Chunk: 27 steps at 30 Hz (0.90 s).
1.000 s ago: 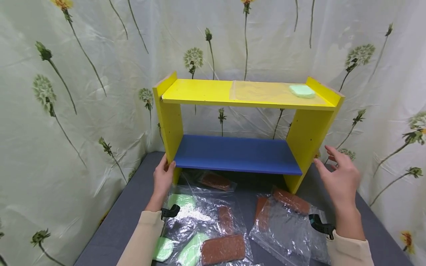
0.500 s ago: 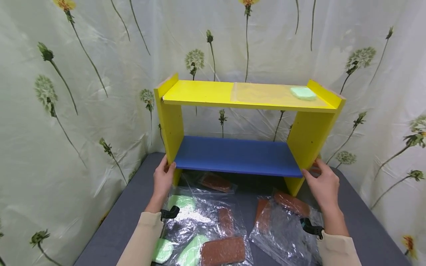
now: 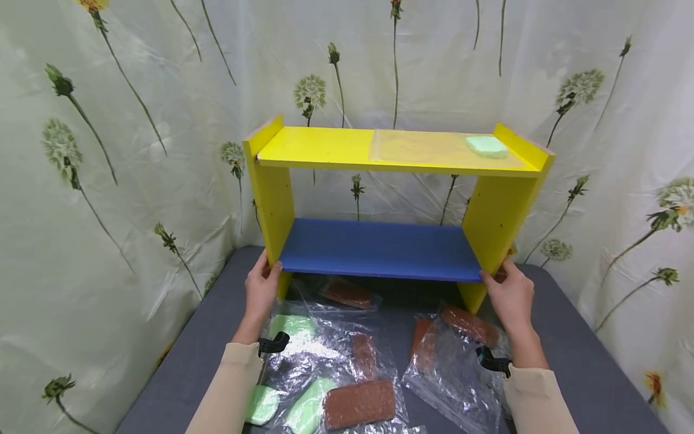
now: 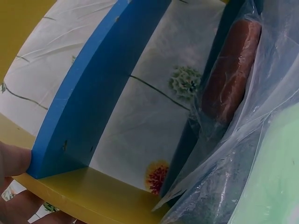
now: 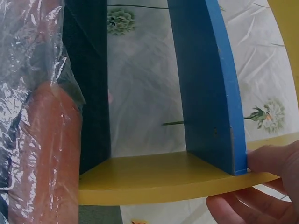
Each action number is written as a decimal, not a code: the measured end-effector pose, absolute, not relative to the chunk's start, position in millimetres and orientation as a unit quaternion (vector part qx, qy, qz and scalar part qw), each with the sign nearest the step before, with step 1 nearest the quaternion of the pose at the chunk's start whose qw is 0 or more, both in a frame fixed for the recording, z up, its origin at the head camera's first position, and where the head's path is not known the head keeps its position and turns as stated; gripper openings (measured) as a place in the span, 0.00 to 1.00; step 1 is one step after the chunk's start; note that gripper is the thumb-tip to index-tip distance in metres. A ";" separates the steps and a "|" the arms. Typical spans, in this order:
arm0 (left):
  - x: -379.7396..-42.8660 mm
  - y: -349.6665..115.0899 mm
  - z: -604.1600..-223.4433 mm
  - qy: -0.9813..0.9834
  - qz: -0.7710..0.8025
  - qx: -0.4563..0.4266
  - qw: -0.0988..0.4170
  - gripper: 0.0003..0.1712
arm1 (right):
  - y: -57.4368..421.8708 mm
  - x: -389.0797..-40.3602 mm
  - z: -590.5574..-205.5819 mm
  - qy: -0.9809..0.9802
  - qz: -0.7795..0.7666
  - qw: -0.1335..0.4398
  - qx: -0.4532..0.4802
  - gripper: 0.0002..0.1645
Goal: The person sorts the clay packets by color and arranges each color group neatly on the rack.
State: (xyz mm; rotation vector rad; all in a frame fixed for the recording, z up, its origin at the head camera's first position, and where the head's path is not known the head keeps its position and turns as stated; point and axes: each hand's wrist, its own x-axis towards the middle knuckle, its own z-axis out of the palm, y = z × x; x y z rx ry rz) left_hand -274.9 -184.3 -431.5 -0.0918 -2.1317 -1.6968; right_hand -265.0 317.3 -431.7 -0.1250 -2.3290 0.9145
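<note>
The left hand (image 3: pixel 261 294) and right hand (image 3: pixel 511 296) grip both sides of the shelf unit (image 3: pixel 379 246) on the tabletop (image 3: pixel 208 325), fingers curled round its panels; this hold seems complete, with one green piece (image 3: pixel 487 146) up top but bagged pieces (image 3: pixel 360 404) off the shelves

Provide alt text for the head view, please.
A person's left hand and right hand grip a yellow-and-blue shelf by its sides. A green block lies on top; brown blocks and green blocks in clear bags lie on the dark table.
</note>
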 end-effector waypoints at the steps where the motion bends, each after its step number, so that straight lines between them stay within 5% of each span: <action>1: -277.8 -185.7 -435.8 -0.763 -0.611 -0.031 0.206 0.32 | 317.0 -266.5 -432.0 -0.882 0.345 0.318 -0.047 0.21; 9: -289.0 -198.4 -450.7 -0.784 -0.588 -0.021 0.197 0.31 | 314.6 -272.0 -434.9 -0.877 0.350 0.326 -0.050 0.20; 27: -253.2 -222.9 -443.3 -0.870 -0.482 -0.035 0.102 0.31 | 315.5 -267.3 -434.8 -0.875 0.346 0.337 -0.040 0.18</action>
